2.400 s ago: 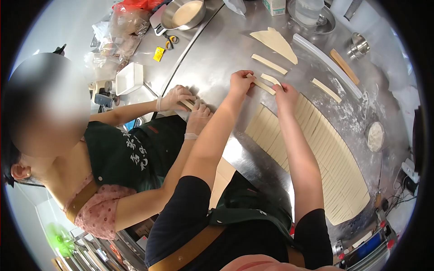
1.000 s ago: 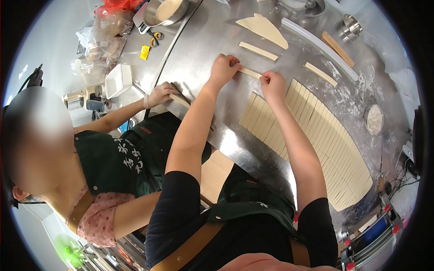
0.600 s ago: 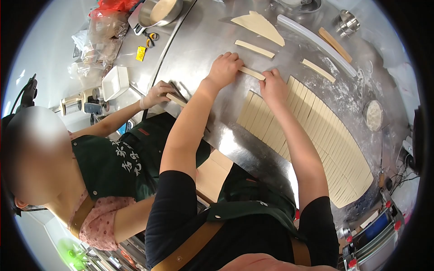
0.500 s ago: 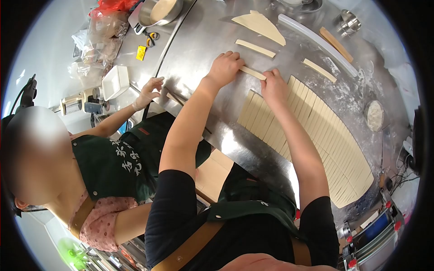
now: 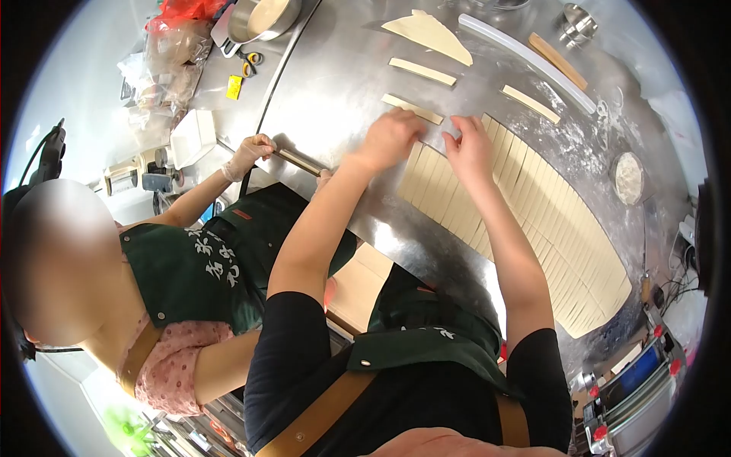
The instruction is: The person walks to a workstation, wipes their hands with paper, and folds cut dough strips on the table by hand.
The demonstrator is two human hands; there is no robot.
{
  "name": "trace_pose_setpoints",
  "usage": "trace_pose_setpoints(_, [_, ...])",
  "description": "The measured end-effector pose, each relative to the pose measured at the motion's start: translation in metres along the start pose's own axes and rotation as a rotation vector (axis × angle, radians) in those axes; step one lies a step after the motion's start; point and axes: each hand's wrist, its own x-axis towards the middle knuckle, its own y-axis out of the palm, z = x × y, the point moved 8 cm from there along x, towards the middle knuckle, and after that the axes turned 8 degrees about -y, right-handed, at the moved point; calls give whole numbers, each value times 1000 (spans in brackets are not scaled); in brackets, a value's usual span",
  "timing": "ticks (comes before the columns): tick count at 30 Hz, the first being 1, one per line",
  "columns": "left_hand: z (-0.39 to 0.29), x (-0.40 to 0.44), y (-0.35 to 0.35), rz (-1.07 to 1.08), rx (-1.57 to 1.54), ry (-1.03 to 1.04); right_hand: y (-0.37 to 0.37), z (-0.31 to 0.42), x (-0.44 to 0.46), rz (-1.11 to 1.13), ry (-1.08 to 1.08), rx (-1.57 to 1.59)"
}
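Observation:
A large sheet of pale dough (image 5: 544, 221), cut into many narrow strips, lies on the steel table. My left hand (image 5: 394, 139) is just above its upper left end, back toward me; its curled fingers are blurred, so any hold is unclear. Past those fingers a single dough strip (image 5: 412, 108) lies on the steel. My right hand (image 5: 467, 150) is over the sheet's upper edge, with thumb and forefinger apart and nothing visible between them. Farther back are two more loose strips, one dough strip (image 5: 422, 71) on the left and another dough strip (image 5: 531, 103) on the right.
At my left a co-worker's gloved hand (image 5: 247, 154) holds one end of a narrow strip (image 5: 301, 161). Behind are a dough offcut (image 5: 430, 36), a long pale bar (image 5: 529, 61), a wooden stick (image 5: 558, 61) and metal cups (image 5: 576, 25). A flour bowl (image 5: 629, 178) stands right.
The strip between my hands has been let go and lies on the table. My left hand has come nearer and right, toward the sheet. The co-worker's second hand has come to the narrow strip.

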Motion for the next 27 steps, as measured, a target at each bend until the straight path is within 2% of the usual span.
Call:
trace_pose_setpoints(7, [5,-16,19,18,26,-66,-1,-1,-54,26,76,168])
trace_pose_setpoints(12, [2,-24,13,115,27,-92,17,-1,-73,99,115,201])
trace_pose_setpoints(15, [-14,-37,0,219,42,-51,14,24,-73,46,-52,156])
trace_pose_setpoints(18, [-38,-54,-18,296,56,35,14,56,-75,11,-252,247])
trace_pose_setpoints(21, [-57,-66,-32,464,75,49,41,65,-88,219,-208,380])
trace_pose_setpoints(24, [-60,-65,-40,686,13,-41,65,65,-100,389,-11,510])
trace_pose_setpoints(25, [-57,-64,-40,757,-22,-78,74,60,-104,378,66,644])
trace_pose_setpoints(27, [-41,-50,-49,712,-172,-108,96,48,-114,351,224,908])
